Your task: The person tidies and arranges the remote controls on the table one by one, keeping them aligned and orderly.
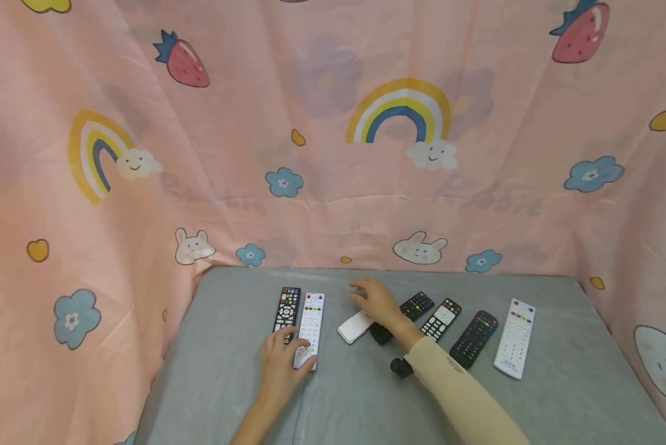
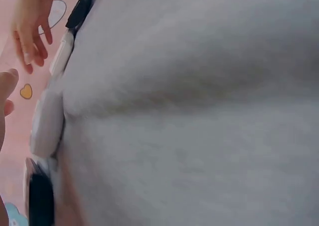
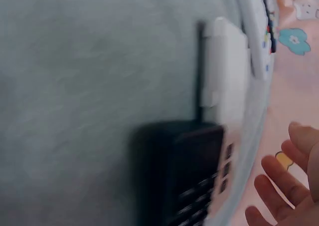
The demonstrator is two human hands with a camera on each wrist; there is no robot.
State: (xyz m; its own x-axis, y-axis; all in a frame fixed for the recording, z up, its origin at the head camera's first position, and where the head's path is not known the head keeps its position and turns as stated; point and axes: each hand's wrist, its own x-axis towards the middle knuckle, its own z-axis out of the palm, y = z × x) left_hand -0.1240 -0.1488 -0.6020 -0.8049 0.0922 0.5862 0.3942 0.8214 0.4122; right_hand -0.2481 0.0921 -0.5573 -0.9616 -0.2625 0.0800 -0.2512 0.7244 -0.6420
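Note:
On the left of the table, a long white remote control point(image 1: 312, 318) lies beside a black remote control point(image 1: 287, 309). My left hand point(image 1: 281, 360) is at the near ends of both, thumb and fingers spread loosely over the white one. To the right, a smaller white remote control point(image 1: 355, 327) lies slanted, partly covered by my right hand point(image 1: 379, 303). That hand's fingers are loosely bent with nothing between them, and in the right wrist view the hand point(image 3: 294, 186) is apart from the remotes. Next to it is a black remote control point(image 3: 194, 171), half hidden by the wrist in the head view.
Further right lie a black remote with a white keypad point(image 1: 441, 318), a plain black remote point(image 1: 474, 339) and a large white remote point(image 1: 514, 339). A small black object point(image 1: 401, 368) shows by the right sleeve. A pink patterned curtain point(image 1: 321, 228) hangs behind the grey table point(image 1: 360, 402).

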